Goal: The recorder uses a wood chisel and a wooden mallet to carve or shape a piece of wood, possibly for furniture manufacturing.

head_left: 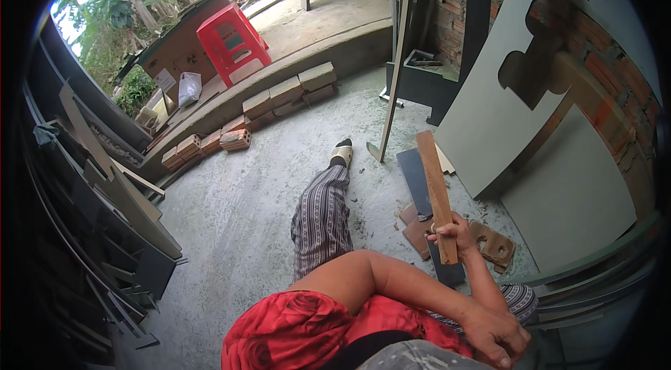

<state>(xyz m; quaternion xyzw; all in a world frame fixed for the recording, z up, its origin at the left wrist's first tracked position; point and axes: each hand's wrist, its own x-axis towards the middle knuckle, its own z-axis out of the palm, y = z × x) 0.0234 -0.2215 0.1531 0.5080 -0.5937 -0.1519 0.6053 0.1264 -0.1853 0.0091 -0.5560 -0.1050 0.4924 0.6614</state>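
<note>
A brown wooden strip is held near its lower end by my right hand, fingers closed round it. The strip points up and away from me, above a dark flat board on the floor. Across my body reaches my left arm; my left hand is bent down over my right forearm, beside my patterned trouser knee. Its fingers are curled and partly hidden, so what they hold, if anything, cannot be seen. Near the right hand lie a brick with holes and reddish tile pieces.
Large pale panels lean against the brick wall at right. An upright post stands ahead. Bricks line the raised concrete step, with a red plastic stool beyond. Frames and boards lean at left. My leg stretches forward over the floor.
</note>
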